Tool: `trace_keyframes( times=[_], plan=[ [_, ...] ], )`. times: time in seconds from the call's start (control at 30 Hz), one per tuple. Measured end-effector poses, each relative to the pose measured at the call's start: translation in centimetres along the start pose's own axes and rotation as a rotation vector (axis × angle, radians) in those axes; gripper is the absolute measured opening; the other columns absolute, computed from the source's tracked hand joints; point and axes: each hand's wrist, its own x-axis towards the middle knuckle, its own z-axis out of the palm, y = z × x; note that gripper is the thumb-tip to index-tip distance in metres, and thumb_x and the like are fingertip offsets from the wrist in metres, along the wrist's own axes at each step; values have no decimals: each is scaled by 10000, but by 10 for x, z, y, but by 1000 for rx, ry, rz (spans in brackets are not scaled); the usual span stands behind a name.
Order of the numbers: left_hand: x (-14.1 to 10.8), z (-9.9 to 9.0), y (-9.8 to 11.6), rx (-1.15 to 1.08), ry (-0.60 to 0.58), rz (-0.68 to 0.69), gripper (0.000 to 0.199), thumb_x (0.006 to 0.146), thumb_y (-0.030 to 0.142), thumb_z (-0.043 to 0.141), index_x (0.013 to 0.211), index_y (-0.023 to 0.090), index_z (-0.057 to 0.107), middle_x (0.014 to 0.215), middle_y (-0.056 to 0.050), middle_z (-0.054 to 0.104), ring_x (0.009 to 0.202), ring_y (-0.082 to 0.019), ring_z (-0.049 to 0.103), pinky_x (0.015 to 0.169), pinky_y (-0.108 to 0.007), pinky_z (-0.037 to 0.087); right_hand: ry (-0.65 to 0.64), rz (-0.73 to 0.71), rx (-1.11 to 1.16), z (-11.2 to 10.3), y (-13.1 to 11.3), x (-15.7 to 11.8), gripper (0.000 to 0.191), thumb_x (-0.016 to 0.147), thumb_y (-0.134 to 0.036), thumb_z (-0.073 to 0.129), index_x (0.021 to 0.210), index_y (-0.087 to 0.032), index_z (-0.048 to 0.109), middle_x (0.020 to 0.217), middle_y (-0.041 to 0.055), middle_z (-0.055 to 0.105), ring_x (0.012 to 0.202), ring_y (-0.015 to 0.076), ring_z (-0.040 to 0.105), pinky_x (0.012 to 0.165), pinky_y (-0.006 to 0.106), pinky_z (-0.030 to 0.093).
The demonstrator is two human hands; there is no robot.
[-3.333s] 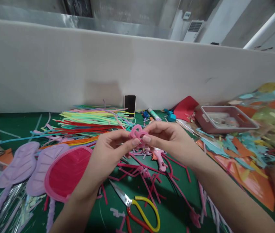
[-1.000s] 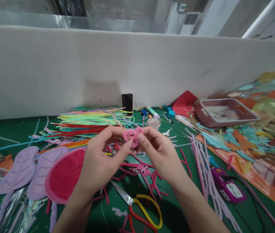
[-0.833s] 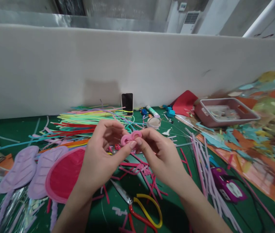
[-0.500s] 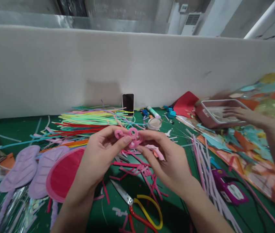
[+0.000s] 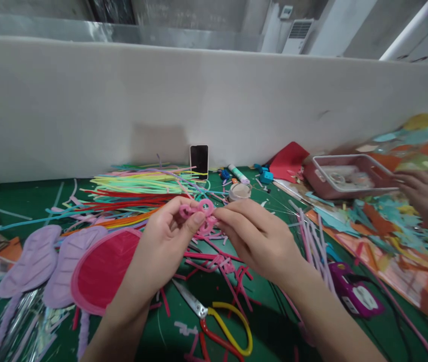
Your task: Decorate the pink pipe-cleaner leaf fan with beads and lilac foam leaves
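Note:
A small pink looped flower shape (image 5: 206, 206), apparently bent from pipe cleaner, is pinched between the thumb and fingers of my left hand (image 5: 172, 234). My right hand (image 5: 261, 236) has its fingertips together at the right edge of the same flower; whatever fine part they grip is hidden. Below both hands lie cut pink pipe cleaner pieces (image 5: 223, 264) on the green table. Closer to me are scissors (image 5: 203, 314) with one yellow and one red handle, blades apart.
Bundled coloured pipe cleaners (image 5: 134, 183) and a phone (image 5: 199, 160) are at the back. Lilac leaf shapes (image 5: 34, 259) and a pink oval piece (image 5: 102, 269) lie left. On the right are a purple glue gun (image 5: 355, 294), a pink box (image 5: 334, 191) and another person's hand (image 5: 421, 193).
My right hand has turned over, with its back now up and fingers closed together at the flower. The other person's hand has moved right, out of the pink box.

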Motion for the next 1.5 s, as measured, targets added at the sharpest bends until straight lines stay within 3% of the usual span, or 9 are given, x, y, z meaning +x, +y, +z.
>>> trace_keyframes(
  times=[0.17,0.33,0.53,0.7,0.83,1.07,1.2,1.37,1.5],
  plan=[
    [-1,2,3,-15,39,-2,208,789,387,743,862,212,657,783,9,634,695,-118,590,623,-207,492,43,67,56,4,-4,2,235,916,-77,501,1100,-162,619,896,94,697,800,176,650,691,277,546],
    [1,1,6,-72,22,-37,216,762,355,769,852,193,659,772,1,626,694,-120,593,631,-213,512,36,40,58,2,-2,0,253,916,-77,514,1131,-164,612,970,105,702,866,181,655,749,291,554],
    [1,1,2,-52,20,26,152,766,289,777,825,205,664,757,26,621,686,-88,570,611,-161,485,33,41,44,2,0,-2,262,884,-34,500,1078,-149,633,958,117,699,843,194,657,697,307,561],
    [1,-1,4,-24,2,65,128,787,282,754,842,208,665,792,20,627,706,-99,577,623,-178,502,72,90,230,1,-2,0,332,888,-65,556,1201,-174,577,1027,102,681,949,178,647,818,318,558],
    [0,-3,3,48,-111,97,52,858,239,666,906,219,663,861,13,645,781,-113,612,709,-204,520,15,95,320,-6,3,5,377,890,-74,557,1256,-161,563,1112,115,648,1060,180,614,924,346,533],
    [1,-1,-3,46,-105,45,186,843,180,667,1003,237,592,923,24,647,866,-118,645,744,-203,538,-172,-73,192,-19,17,14,243,937,-88,492,1111,-159,647,991,90,676,889,157,638,733,272,562],
    [4,-1,-3,-23,-124,17,159,823,194,697,952,231,612,872,38,638,832,-98,637,744,-185,541,-279,-51,89,-26,17,16,267,990,-149,415,1119,-185,645,937,66,680,825,152,627,690,272,548],
    [4,-3,-3,-80,-98,13,158,797,171,729,902,228,625,846,54,643,801,-74,634,740,-153,528,-207,-289,-64,-29,19,18,308,992,-123,362,1137,-153,633,898,101,690,842,194,624,737,348,547],
    [3,-3,-1,-165,-99,-13,181,771,140,749,888,219,637,842,55,658,808,-67,638,715,-128,524,-182,-156,67,-26,20,17,276,959,-114,469,1156,-233,622,945,58,685,840,150,631,717,284,550]
  ],
)
